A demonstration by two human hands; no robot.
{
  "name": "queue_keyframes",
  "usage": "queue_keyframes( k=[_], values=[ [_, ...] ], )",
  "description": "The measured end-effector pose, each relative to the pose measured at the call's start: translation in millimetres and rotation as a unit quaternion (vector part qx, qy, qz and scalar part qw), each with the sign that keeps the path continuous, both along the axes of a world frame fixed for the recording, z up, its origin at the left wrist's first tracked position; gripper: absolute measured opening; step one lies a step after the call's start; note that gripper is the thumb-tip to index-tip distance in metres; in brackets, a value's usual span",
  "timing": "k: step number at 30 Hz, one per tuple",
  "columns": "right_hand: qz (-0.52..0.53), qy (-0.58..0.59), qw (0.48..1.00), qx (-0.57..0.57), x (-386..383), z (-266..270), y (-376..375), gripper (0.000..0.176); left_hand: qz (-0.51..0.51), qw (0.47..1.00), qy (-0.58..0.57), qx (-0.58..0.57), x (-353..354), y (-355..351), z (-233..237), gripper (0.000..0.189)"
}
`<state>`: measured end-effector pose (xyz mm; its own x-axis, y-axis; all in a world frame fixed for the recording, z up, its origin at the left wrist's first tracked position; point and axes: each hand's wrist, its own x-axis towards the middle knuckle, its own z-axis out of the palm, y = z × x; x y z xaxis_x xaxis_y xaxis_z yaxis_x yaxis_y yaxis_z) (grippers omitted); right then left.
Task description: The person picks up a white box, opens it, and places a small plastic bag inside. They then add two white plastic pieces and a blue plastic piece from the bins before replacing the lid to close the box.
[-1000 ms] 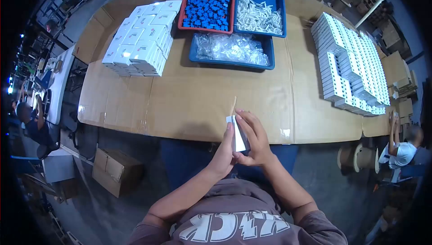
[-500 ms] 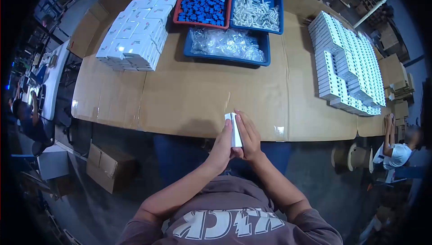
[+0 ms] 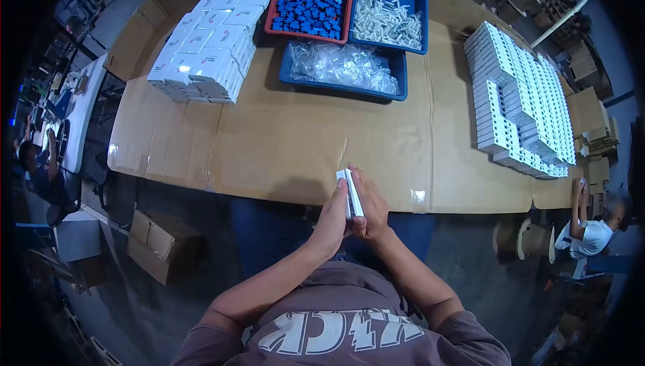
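A small white box (image 3: 356, 199) stands between my two hands at the table's front edge, narrow side up, with a dark gap running along that side. My left hand (image 3: 329, 223) is closed on the box's left face, its thumb near the far end. Pressed along the opposite face is my right hand (image 3: 373, 206), the fingers pointing away from me and the thumb at the near end. The palms cover most of the box, so what lies inside the gap cannot be made out.
Stacked white boxes (image 3: 201, 50) stand at left; more boxes with printed edges (image 3: 524, 104) at right. A red tray (image 3: 271, 24) holds blue pieces, a blue tray (image 3: 423, 30) white pieces, another blue tray (image 3: 342, 88) clear plastic bags. People sit at both sides.
The dark gap along the box's upper side has grown wider. My right thumb now shows at the box's near end. The camera view has shifted slightly.
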<state>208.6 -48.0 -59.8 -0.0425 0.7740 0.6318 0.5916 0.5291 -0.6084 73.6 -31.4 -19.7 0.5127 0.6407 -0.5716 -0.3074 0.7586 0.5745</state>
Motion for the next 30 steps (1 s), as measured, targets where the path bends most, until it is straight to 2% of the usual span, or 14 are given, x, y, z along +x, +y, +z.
queue_keyframes(
  k=[4, 7, 8, 10, 12, 14, 17, 18, 21, 22, 25, 30],
  values=[
    [-0.001, 0.014, 1.000, -0.023, -3, 3, 1, 0.083, 0.005, 1.000, -0.017, -0.003, -2, 2, -1, 0.050],
    [0.017, 0.067, 0.998, -0.014, -2, 4, 5, 0.083, 0.017, 0.999, -0.020, -0.023, 0, 3, 11, 0.055],
    [0.017, 0.074, 0.997, -0.018, -3, 6, 6, 0.088, 0.011, 0.999, -0.029, -0.024, -1, 4, 13, 0.055],
    [0.013, 0.112, 0.992, -0.051, -3, 9, 6, 0.089, -0.002, 0.999, -0.046, -0.027, -5, 6, 15, 0.055],
    [0.013, 0.188, 0.976, -0.110, -3, 10, 4, 0.088, -0.013, 0.997, -0.066, 0.029, -5, 7, 5, 0.057],
    [0.016, 0.302, 0.933, -0.194, -4, 12, 1, 0.086, -0.026, 0.990, -0.072, 0.117, -7, 9, 2, 0.060],
    [0.034, 0.356, 0.902, -0.242, -4, 20, 4, 0.079, -0.089, 0.961, 0.025, 0.262, -15, 13, -14, 0.076],
    [0.042, 0.373, 0.892, -0.251, -2, 18, 4, 0.071, -0.089, 0.964, 0.057, 0.245, -18, 16, -13, 0.079],
    [0.057, 0.294, 0.918, -0.262, 5, 24, 4, 0.065, -0.029, 0.993, 0.010, 0.113, -25, 23, -3, 0.077],
    [0.058, 0.268, 0.922, -0.272, 8, 25, 5, 0.059, -0.029, 0.993, 0.010, 0.113, -28, 25, -8, 0.068],
    [0.088, 0.200, 0.944, -0.249, 11, 20, 4, 0.052, -0.006, 0.994, 0.028, 0.108, -29, 28, -8, 0.062],
    [0.087, 0.155, 0.959, -0.221, 6, 33, 2, 0.052, -0.019, 0.998, 0.006, 0.059, -34, 33, -21, 0.078]
  ],
)
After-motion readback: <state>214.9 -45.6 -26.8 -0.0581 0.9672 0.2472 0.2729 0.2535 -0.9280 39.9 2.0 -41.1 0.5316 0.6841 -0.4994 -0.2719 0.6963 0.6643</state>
